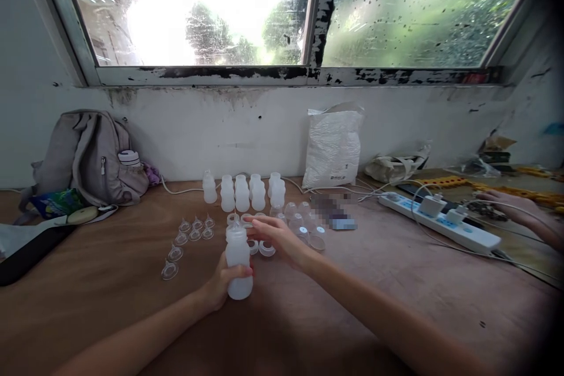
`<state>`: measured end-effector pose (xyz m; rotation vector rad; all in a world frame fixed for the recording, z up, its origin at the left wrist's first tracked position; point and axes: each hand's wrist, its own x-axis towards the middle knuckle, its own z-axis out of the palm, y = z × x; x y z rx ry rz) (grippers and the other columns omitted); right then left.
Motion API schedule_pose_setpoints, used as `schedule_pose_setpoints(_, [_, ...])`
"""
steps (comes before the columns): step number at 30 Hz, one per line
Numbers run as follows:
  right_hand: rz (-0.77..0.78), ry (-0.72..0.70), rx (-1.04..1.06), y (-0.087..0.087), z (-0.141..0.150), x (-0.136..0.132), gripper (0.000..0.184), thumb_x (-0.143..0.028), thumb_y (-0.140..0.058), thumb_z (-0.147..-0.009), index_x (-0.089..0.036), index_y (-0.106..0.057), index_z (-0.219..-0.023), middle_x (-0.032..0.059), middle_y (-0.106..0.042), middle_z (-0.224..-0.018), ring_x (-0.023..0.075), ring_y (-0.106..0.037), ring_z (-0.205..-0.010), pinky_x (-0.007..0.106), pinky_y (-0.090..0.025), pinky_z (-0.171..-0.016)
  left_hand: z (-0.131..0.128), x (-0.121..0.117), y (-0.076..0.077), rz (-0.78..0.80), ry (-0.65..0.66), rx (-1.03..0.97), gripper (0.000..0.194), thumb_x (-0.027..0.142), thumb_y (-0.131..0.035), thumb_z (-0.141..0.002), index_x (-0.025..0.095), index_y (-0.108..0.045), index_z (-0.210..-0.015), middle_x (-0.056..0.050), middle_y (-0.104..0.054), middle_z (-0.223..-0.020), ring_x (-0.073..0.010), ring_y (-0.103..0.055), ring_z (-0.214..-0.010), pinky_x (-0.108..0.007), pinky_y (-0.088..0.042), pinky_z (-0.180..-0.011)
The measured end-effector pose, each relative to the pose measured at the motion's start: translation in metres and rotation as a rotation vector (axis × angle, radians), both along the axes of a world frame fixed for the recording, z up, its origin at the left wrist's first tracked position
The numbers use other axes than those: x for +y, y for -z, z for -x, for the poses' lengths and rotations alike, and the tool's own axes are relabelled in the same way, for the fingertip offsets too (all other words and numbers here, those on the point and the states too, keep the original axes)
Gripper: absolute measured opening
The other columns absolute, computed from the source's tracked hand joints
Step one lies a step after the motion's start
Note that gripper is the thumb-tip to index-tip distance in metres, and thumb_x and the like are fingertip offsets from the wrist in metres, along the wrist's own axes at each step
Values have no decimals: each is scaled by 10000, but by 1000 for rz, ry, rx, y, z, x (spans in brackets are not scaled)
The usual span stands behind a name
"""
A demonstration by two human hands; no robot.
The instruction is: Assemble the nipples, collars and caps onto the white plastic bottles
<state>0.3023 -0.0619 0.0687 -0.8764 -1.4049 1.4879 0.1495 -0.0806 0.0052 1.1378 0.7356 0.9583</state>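
At the far edge, the brown tabletop (374, 288) is meeting a white wall (259, 147). Bare surface is stretching widest at the near right, between the right forearm and a white power strip (440, 226), and another strip of it is lying at the near left. On the far right, another person's hand (515, 208) is reaching in over the table.

The left hand (220, 282) is wrapping around the lower part of a frosted bottle (238, 255), which is standing nearly upright at the near middle. The right hand (275, 238) is stretching its fingers, loosely bent, toward the bottle's top and the clear teat (237, 224) there; whether it is touching or pinching anything (its fingertips are overlapping pale parts behind) cannot be told.

Farther off, a row of white bottles (242, 195) is standing before the wall; what they hold inside is not showing. Clear teats (175, 253) are lying in small rows to the left, pale rings (267, 248) just right of the held bottle, and clear domed caps (304, 220) beyond them. A grey backpack (90, 155) is sitting far left, carrying a white-topped container (129, 158) in its side pocket.
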Motion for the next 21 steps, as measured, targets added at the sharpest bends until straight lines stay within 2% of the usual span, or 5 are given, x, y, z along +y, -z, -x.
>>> schedule_pose_setpoints(3, [-7,68,2,-6,-6,2,321,-356,-578,-714,-137,-619,-946,54,-638,-740,155,-569,-736,284,-409,-707,1,-2,1,-8,-9,6,132,202,-561,-559,133,-543,-671,-17,-533,-622,-124,-470,-574,-228,-351,-505])
schedule_pose_setpoints(7, [14,-136,17,0,-6,4,421,-263,-663,-639,-193,-582,-1047,54,-619,-958,163,-543,-913,282,-391,-790,0,-4,0,-5,51,42,136,174,-551,-521,130,-540,-649,-15,-529,-595,-127,-467,-560,-232,-350,-501])
schedule_pose_setpoints(15, [23,-240,-33,5,3,-4,515,-270,-681,-621,-205,-529,-1109,44,-577,-973,173,-521,-919,272,-401,-751,-5,-2,-5,-64,93,150,112,149,-584,-500,123,-533,-597,-2,-499,-542,-117,-438,-527,-232,-326,-491])
schedule_pose_setpoints(18, [-4,-120,-87,8,8,-7,495,-287,-709,-582,-188,-549,-1039,21,-586,-829,160,-540,-784,264,-401,-673,-6,-1,-6,-81,73,188,104,142,-588,-501,120,-527,-581,2,-490,-535,-113,-431,-527,-235,-319,-495])
schedule_pose_setpoints(21, [-39,-94,-44,11,11,-9,429,-301,-680,-612,-201,-563,-1012,28,-585,-915,168,-531,-852,274,-393,-721,-6,-2,-6,-112,55,174,96,135,-591,-507,124,-524,-574,6,-490,-541,-115,-428,-548,-234,-322,-505])
